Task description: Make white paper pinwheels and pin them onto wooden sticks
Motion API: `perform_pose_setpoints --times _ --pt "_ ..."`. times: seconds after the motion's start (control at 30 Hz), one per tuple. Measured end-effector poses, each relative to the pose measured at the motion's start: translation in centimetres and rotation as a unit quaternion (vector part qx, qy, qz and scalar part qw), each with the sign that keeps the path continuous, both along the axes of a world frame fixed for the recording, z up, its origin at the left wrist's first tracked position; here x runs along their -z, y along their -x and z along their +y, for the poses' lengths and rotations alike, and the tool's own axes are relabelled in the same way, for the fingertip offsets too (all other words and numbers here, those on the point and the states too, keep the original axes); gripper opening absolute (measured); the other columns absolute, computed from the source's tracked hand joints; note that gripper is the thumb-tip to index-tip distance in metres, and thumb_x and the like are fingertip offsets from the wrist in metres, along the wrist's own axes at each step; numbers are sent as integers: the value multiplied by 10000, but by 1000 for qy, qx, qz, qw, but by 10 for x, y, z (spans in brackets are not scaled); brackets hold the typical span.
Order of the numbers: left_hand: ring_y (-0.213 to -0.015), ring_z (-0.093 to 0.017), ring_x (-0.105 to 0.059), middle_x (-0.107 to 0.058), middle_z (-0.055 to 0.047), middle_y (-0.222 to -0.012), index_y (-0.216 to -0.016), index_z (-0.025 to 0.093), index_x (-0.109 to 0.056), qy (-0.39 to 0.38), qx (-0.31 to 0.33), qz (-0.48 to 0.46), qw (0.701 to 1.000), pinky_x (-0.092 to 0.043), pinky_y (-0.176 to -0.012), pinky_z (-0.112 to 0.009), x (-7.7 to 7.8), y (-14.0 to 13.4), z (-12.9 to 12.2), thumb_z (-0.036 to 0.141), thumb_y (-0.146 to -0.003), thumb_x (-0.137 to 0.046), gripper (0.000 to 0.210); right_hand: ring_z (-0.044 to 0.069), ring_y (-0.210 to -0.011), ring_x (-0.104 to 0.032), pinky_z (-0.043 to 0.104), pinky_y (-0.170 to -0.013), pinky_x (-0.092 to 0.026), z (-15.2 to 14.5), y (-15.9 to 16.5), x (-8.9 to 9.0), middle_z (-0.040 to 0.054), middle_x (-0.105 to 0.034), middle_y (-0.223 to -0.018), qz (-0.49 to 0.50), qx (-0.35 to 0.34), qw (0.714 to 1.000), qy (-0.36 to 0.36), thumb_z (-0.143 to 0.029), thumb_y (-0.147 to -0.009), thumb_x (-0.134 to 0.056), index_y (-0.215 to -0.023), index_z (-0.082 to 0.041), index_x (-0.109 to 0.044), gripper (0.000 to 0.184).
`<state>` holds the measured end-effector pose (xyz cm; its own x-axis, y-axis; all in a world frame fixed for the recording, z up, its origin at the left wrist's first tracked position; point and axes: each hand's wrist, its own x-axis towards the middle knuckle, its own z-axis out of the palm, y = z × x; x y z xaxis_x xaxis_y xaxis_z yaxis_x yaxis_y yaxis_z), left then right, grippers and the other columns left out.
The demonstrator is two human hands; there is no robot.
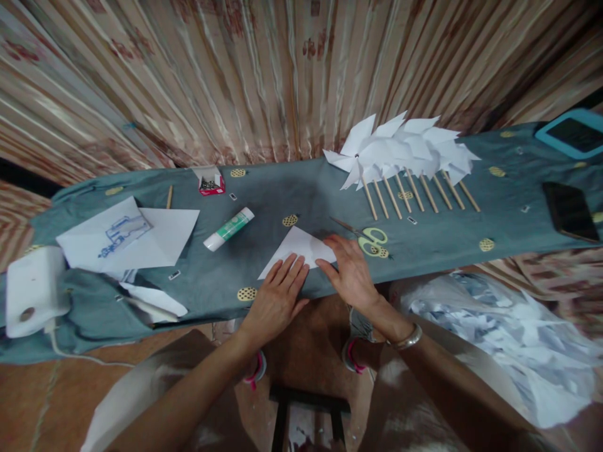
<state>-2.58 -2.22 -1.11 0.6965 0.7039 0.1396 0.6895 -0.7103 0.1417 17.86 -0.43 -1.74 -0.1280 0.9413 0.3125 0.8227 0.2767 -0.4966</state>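
A white sheet of paper (296,243), folded into a triangle, lies near the table's front edge with its point facing away from me. My left hand (277,295) is laid flat on its lower left part, fingers stretched out. Over the right corner rests my right hand (351,270), its thumb apart from the fingers and touching the paper; the corner beneath is hidden. Just beyond my right hand are scissors (370,240) with light green handles. A white and green glue stick (229,230) lies to the left of the paper.
Several white paper pinwheels (400,150) on wooden sticks lie at the back right. Leftward are a small box of metal pins (211,182), loose paper sheets (164,242) and a white device (35,292). A phone (570,210) and a plastic bag of paper (509,339) are at right.
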Motion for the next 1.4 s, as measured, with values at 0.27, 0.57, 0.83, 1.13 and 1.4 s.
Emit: perform_pose_setpoints --times 0.27,0.57,0.83,1.13,1.4 --pt "-1435 -280 -337 -421 -183 -1506 -1422 63 -400 -20 -18 1 1000 -348 -1154 -455 2 28 -7 318 -941 -502 554 307 -1116 -522 476 -1000 -436 2 -2 0 168 -610 -1252 0 -6 1000 -3 -422 -938 -511 -1220 -108 -599 432" --pt "-1399 -276 -400 -471 -166 -1475 -1445 96 -360 -34 -42 -5 999 -370 -1130 -471 1 59 -15 255 -929 -513 561 301 -1167 -527 498 -1020 -429 -4 -11 3 145 -609 -1268 15 0 1000 -6 -371 -966 -457 -1224 -156 -592 362" --pt "-1374 -282 -436 -502 -163 -1450 -1504 136 -258 -39 -56 -4 998 -367 -1123 -493 0 76 -24 234 -932 -501 629 307 -1185 -533 516 -1028 -427 -8 -19 3 162 -613 -1265 19 5 1000 -11 -352 -969 -437 -1215 -161 -597 350" --pt "-1370 -273 -444 -501 -165 -1450 -1478 129 -304 -36 -55 -1 998 -367 -1126 -485 -2 81 -27 221 -933 -498 586 297 -1189 -536 510 -1033 -434 -8 -22 5 183 -614 -1256 21 0 1000 -17 -294 -977 -399 -1202 -127 -603 347" --pt "-1376 -271 -436 -490 -163 -1461 -1456 123 -351 -29 -60 -4 998 -382 -1117 -495 0 82 -27 238 -937 -486 549 291 -1188 -536 527 -1030 -432 -6 -27 8 177 -614 -1246 21 -10 1000 -15 -234 -964 -353 -1207 -142 -599 358"
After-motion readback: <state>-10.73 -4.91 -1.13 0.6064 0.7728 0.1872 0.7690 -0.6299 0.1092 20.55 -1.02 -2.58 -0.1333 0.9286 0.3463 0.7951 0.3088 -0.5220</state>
